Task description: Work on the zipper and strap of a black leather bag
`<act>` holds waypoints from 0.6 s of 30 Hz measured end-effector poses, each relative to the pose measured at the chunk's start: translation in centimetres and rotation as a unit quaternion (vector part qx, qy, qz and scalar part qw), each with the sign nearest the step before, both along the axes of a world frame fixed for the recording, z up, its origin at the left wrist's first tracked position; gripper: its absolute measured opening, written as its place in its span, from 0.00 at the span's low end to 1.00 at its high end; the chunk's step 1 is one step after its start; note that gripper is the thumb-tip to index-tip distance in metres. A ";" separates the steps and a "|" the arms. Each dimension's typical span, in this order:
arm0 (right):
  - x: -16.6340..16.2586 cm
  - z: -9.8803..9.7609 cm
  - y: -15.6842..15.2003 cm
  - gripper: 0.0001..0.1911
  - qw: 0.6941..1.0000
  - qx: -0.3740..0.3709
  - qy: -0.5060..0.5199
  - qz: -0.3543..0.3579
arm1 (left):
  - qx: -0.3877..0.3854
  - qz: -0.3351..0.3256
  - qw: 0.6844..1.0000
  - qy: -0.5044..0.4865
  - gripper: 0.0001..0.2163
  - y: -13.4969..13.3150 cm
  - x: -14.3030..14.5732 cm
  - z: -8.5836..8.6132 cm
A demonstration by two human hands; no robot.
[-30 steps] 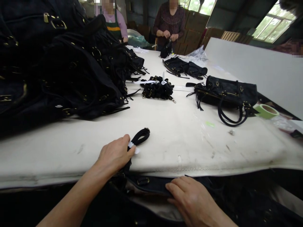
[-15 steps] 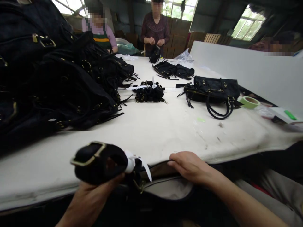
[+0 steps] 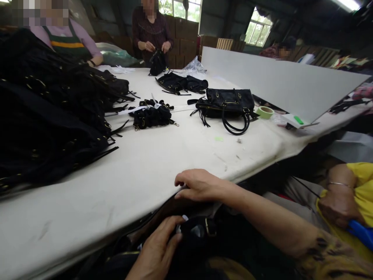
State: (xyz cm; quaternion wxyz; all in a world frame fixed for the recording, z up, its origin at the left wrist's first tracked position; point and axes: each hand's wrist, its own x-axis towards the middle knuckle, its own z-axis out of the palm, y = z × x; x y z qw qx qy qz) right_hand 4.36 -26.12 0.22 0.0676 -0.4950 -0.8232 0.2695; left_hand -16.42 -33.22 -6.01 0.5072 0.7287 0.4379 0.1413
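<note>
A black handbag (image 3: 157,212) lies low along the table's front edge, its mouth open and a brown-beige lining showing. My right hand (image 3: 201,184) is at the rim of this bag, its fingers curled over and the thumb beneath. Just over the bag's mouth, my left hand (image 3: 160,247) is closed around a rolled black strap (image 3: 196,229). The strap has a gold-coloured buckle (image 3: 210,227) and a white tie, mostly covered by my fingers. The lower part of the bag is lost in shadow.
Black bags (image 3: 52,116) are heaped at left on the white table (image 3: 140,167). Beyond my hands are bundled straps (image 3: 153,113), a finished-looking handbag (image 3: 230,102) and green tape (image 3: 265,112). A co-worker's hand (image 3: 339,204) is close on the right; two people stand across the table.
My left hand has moved right and down with the rolled strap, from above the table edge to the bag's mouth. The view has turned right, bringing the yellow-clad person in.
</note>
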 end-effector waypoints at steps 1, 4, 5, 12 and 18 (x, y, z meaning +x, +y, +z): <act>0.3 0.1 -1.0 0.13 0.997 0.077 0.020 -0.008 | -0.003 -0.001 1.000 0.014 0.12 0.1 -0.1 0.0; 1.4 0.7 -4.9 0.06 0.954 0.252 0.150 -0.063 | -0.020 0.038 0.998 0.037 0.13 0.7 -0.3 0.6; 1.8 0.9 -6.3 0.07 0.934 0.284 0.197 -0.094 | -0.027 0.054 0.997 0.040 0.13 1.1 -0.2 0.9; 0.6 -1.9 -13.0 0.16 0.976 0.211 0.044 0.005 | -0.067 -0.034 0.997 -0.021 0.13 3.2 1.1 2.3; -1.6 -2.6 -13.9 0.08 0.953 0.259 -0.082 0.135 | 0.042 -0.107 0.987 0.116 0.12 2.4 1.3 2.5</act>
